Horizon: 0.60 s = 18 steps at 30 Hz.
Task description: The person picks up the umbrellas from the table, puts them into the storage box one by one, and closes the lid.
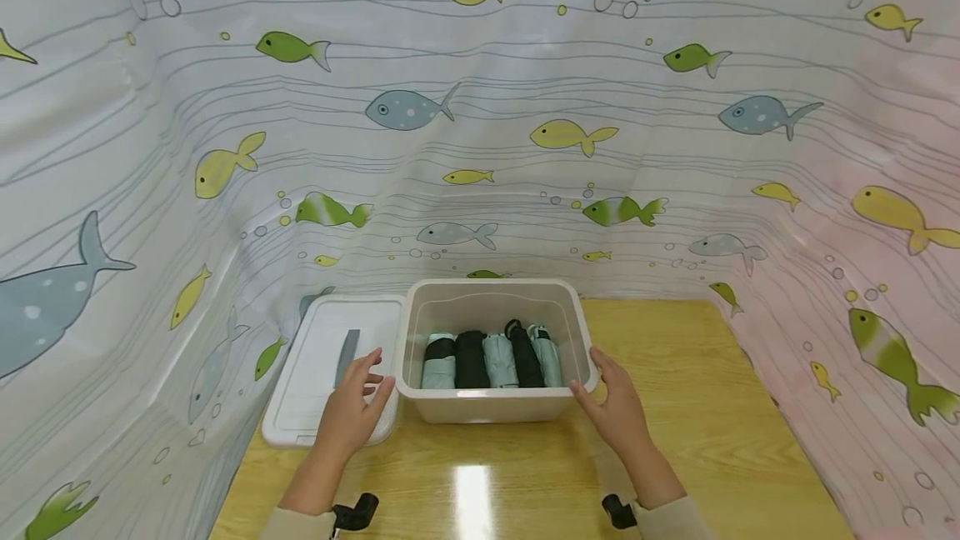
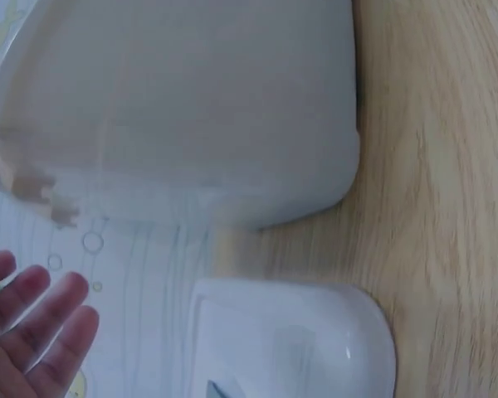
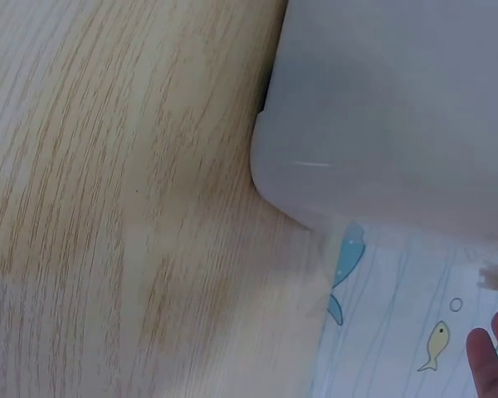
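A cream plastic storage box (image 1: 495, 408) stands on the table, its top uncovered. Inside it, several rolled fabric bundles (image 1: 500, 361), light green and black, stand side by side like folded compact umbrellas. My left hand (image 1: 352, 407) hovers over the white lid (image 1: 300, 407) near the box's left front corner, fingers spread and holding nothing. At the opposite corner, my right hand (image 1: 618, 407) has its thumb and fingers loosely extended right by the rim. Both wrist views show the box's outer wall, with the left fingers (image 2: 58, 315) and right fingers (image 3: 485, 356) apart from it.
The lid lies flat left of the box, a grey handle (image 1: 347, 357) on it. Wood-grain tabletop (image 1: 675, 373) extends to the right and in front. A fish-patterned sheet (image 1: 510, 107) rises behind and along both sides.
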### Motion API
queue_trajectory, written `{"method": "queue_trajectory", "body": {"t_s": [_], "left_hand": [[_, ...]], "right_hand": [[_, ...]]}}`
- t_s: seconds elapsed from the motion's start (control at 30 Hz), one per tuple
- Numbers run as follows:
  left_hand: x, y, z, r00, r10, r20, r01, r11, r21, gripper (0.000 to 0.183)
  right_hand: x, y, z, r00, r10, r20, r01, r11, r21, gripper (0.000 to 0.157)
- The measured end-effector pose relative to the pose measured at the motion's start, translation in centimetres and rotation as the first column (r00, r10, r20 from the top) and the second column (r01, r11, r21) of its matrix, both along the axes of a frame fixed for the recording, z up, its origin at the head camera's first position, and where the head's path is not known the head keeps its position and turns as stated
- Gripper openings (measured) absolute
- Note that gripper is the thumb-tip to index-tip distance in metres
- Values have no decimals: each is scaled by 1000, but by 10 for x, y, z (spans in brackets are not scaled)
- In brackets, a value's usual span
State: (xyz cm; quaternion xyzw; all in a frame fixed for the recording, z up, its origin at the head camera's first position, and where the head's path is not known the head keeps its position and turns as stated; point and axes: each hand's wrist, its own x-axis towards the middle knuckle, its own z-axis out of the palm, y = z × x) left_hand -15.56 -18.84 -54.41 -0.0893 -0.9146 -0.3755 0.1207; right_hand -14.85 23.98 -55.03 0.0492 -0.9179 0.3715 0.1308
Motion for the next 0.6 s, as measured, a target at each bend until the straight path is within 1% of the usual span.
{"method": "queue_trajectory", "body": {"t_s": [0.1, 0.2, 0.3, 0.43, 0.53, 0.6], "left_hand": [[-5, -9, -1, 997, 68, -21, -68, 997, -28, 50], [-11, -18, -2, 992, 121, -19, -122, 992, -41, 49], [-19, -26, -2, 987, 159, -8, -159, 987, -37, 51], [-32, -38, -4, 979, 201, -23, -202, 978, -54, 54], [-43, -46, -10, 974, 226, -22, -227, 970, -83, 57], [-50, -51, -16, 970, 242, -1, -241, 965, -99, 60]], "right_hand": [[0, 0, 0, 1000, 1, 1, -1, 1000, -1, 74], [-1, 1, 0, 1000, 2, 3, -2, 1000, -8, 74], [-1, 1, -1, 1000, 11, -6, -11, 1000, -16, 73], [-2, 2, -2, 999, 20, -28, -21, 1000, -16, 73], [-2, 2, -4, 999, 17, -45, -18, 1000, -24, 72], [-2, 1, -5, 999, 19, -49, -21, 999, -34, 71]]}}
